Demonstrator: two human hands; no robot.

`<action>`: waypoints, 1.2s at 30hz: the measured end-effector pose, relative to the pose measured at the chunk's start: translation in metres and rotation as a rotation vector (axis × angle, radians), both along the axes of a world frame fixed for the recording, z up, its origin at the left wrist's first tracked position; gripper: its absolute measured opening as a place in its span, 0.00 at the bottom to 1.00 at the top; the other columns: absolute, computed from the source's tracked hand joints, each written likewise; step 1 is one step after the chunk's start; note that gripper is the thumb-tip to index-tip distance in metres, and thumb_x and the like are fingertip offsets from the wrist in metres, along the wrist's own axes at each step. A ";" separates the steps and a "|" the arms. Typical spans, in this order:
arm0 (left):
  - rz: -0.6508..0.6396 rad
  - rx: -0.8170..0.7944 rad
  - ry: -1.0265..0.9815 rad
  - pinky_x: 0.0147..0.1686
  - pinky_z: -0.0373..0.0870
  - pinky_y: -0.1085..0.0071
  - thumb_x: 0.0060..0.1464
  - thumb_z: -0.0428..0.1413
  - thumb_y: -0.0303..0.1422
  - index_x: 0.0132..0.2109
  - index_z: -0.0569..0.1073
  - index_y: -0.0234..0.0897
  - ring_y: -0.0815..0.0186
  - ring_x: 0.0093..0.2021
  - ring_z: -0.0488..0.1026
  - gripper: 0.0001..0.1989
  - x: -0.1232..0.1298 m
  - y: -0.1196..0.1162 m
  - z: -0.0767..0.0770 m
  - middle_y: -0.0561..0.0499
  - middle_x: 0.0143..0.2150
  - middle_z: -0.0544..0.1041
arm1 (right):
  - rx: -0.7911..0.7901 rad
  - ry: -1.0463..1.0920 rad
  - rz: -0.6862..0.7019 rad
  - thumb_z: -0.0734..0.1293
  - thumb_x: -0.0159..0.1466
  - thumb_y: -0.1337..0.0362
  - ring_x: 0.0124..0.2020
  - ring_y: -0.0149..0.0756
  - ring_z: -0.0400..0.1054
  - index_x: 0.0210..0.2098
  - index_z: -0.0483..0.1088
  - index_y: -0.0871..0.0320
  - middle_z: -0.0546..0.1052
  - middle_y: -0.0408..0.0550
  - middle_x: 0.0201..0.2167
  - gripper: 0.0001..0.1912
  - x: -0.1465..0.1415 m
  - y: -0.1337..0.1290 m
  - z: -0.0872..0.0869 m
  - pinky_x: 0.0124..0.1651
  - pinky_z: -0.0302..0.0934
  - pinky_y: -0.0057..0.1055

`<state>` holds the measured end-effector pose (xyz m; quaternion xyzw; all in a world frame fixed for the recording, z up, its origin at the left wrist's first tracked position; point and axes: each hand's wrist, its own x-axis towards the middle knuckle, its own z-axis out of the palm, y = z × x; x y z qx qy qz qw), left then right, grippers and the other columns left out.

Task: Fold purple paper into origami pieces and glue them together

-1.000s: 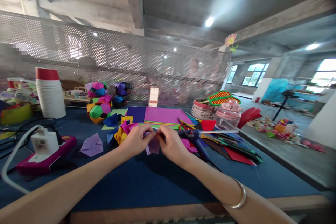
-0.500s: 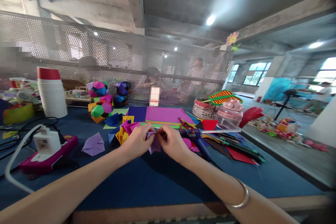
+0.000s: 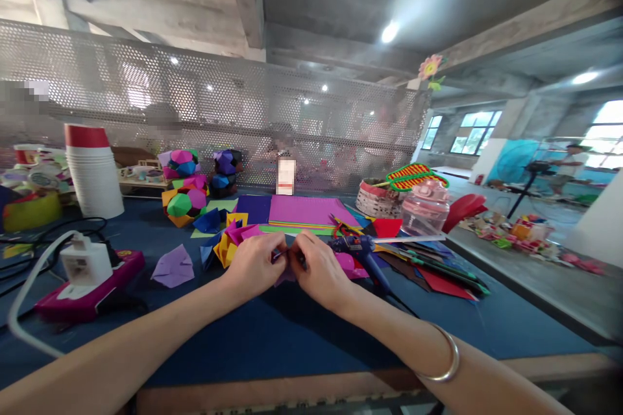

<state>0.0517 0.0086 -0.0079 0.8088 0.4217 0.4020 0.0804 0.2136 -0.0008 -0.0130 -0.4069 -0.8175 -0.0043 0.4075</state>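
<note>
Between my hands is a small piece of purple paper, mostly covered by my fingers. My left hand pinches its left side, and my right hand grips the right side, with the fingertips of both nearly meeting. Just beyond my left hand lie folded yellow paper pieces, with pink and blue ones beside them. A separate folded purple paper piece rests on the table to the left. A blue glue gun lies close to my right hand, a clear glue stick projecting from its back.
Paper balls and a stack of paper cups stand at the back left. A magenta power strip is at left. Coloured sheets, a basket, a pink bottle and scissors lie beyond my hands.
My fingers have curled in closer around the purple paper, so less of it shows. The view has shifted slightly. The things on the table have stayed put.
</note>
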 end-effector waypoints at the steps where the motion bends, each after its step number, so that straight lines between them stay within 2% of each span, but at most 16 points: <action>1: 0.007 0.004 -0.005 0.25 0.52 0.73 0.45 0.52 0.23 0.27 0.66 0.38 0.69 0.25 0.66 0.05 0.000 -0.001 0.001 0.56 0.23 0.69 | 0.000 0.006 0.002 0.61 0.60 0.75 0.32 0.36 0.63 0.27 0.60 0.56 0.68 0.46 0.30 0.09 0.000 0.000 0.001 0.36 0.56 0.31; 3: 0.029 0.007 -0.030 0.25 0.52 0.73 0.46 0.52 0.24 0.28 0.66 0.38 0.69 0.24 0.65 0.05 0.001 -0.001 0.005 0.57 0.22 0.68 | -0.007 0.034 0.001 0.60 0.63 0.73 0.34 0.36 0.65 0.29 0.61 0.56 0.69 0.46 0.31 0.08 -0.001 0.000 0.002 0.38 0.58 0.31; 5: 0.060 0.003 -0.072 0.25 0.53 0.73 0.48 0.52 0.25 0.29 0.65 0.39 0.69 0.23 0.64 0.04 0.000 0.000 0.010 0.57 0.22 0.67 | -0.016 0.082 -0.016 0.61 0.64 0.69 0.35 0.36 0.67 0.34 0.63 0.56 0.71 0.47 0.33 0.02 -0.002 0.003 0.001 0.38 0.60 0.31; 6: 0.079 0.002 -0.101 0.25 0.54 0.73 0.49 0.52 0.26 0.30 0.65 0.39 0.69 0.23 0.64 0.04 -0.001 0.001 0.012 0.58 0.22 0.66 | -0.046 0.113 -0.029 0.63 0.64 0.67 0.35 0.36 0.68 0.38 0.63 0.57 0.72 0.47 0.34 0.03 -0.002 0.004 0.001 0.37 0.60 0.31; 8: 0.122 0.000 -0.164 0.27 0.57 0.73 0.50 0.51 0.27 0.32 0.64 0.39 0.69 0.24 0.66 0.03 -0.003 0.005 0.014 0.57 0.24 0.67 | -0.177 0.180 -0.036 0.66 0.62 0.62 0.32 0.36 0.69 0.43 0.63 0.58 0.74 0.47 0.33 0.11 -0.004 0.007 -0.002 0.34 0.61 0.31; 10: 0.154 -0.013 -0.222 0.29 0.60 0.73 0.50 0.50 0.26 0.33 0.64 0.39 0.69 0.26 0.67 0.03 -0.005 0.010 0.013 0.56 0.28 0.69 | -0.325 0.239 -0.024 0.66 0.62 0.58 0.28 0.35 0.69 0.41 0.63 0.57 0.74 0.45 0.29 0.12 -0.005 0.010 -0.004 0.30 0.60 0.30; 12: 0.151 -0.047 -0.262 0.29 0.61 0.74 0.49 0.49 0.26 0.34 0.63 0.39 0.69 0.27 0.68 0.05 -0.006 0.015 0.009 0.56 0.30 0.69 | -0.375 0.274 -0.019 0.64 0.63 0.58 0.26 0.35 0.68 0.36 0.63 0.57 0.73 0.43 0.26 0.09 -0.005 0.012 -0.005 0.28 0.59 0.29; 18: 0.021 -0.163 -0.264 0.25 0.63 0.75 0.44 0.50 0.24 0.38 0.67 0.39 0.70 0.25 0.68 0.12 -0.001 0.019 -0.002 0.56 0.29 0.71 | -0.254 0.253 -0.036 0.61 0.63 0.64 0.25 0.33 0.63 0.31 0.61 0.56 0.68 0.40 0.23 0.05 0.001 0.013 0.002 0.30 0.55 0.28; 21: -0.067 -0.181 -0.218 0.31 0.67 0.73 0.42 0.52 0.23 0.36 0.71 0.38 0.67 0.30 0.71 0.12 0.000 0.015 -0.001 0.54 0.30 0.75 | -0.232 0.201 0.008 0.63 0.60 0.68 0.25 0.32 0.63 0.29 0.63 0.56 0.69 0.40 0.22 0.04 0.004 0.013 0.005 0.30 0.54 0.28; 23: -0.101 -0.170 -0.212 0.36 0.68 0.71 0.46 0.53 0.25 0.35 0.72 0.37 0.65 0.35 0.73 0.07 0.000 0.013 0.001 0.53 0.33 0.77 | -0.227 0.181 0.035 0.64 0.59 0.69 0.25 0.31 0.63 0.28 0.64 0.57 0.69 0.40 0.23 0.04 0.005 0.013 0.005 0.30 0.54 0.27; 25: -0.106 -0.161 -0.218 0.38 0.68 0.71 0.50 0.53 0.27 0.34 0.73 0.37 0.65 0.36 0.74 0.04 -0.001 0.014 0.003 0.51 0.33 0.77 | -0.226 0.179 0.049 0.64 0.60 0.69 0.25 0.31 0.65 0.29 0.65 0.57 0.71 0.41 0.23 0.04 0.005 0.014 0.004 0.30 0.55 0.27; 28: -0.087 -0.165 -0.229 0.36 0.68 0.71 0.52 0.54 0.29 0.33 0.74 0.37 0.64 0.34 0.74 0.05 -0.004 0.017 0.004 0.51 0.32 0.78 | -0.223 0.212 0.050 0.65 0.61 0.68 0.28 0.33 0.68 0.33 0.67 0.57 0.74 0.43 0.27 0.00 0.005 0.015 0.004 0.32 0.58 0.28; 31: -0.074 -0.183 -0.242 0.34 0.69 0.71 0.52 0.54 0.31 0.34 0.75 0.36 0.65 0.32 0.74 0.05 -0.005 0.021 0.003 0.50 0.32 0.79 | -0.224 0.271 0.060 0.65 0.61 0.67 0.33 0.35 0.70 0.37 0.68 0.58 0.76 0.46 0.31 0.04 0.003 0.014 0.005 0.36 0.62 0.30; 36: -0.081 -0.252 -0.274 0.31 0.70 0.72 0.52 0.55 0.32 0.37 0.76 0.34 0.65 0.30 0.75 0.08 -0.005 0.022 0.001 0.49 0.32 0.80 | -0.214 0.330 0.100 0.64 0.62 0.65 0.33 0.35 0.71 0.35 0.69 0.59 0.76 0.47 0.30 0.04 0.002 0.013 0.006 0.36 0.65 0.30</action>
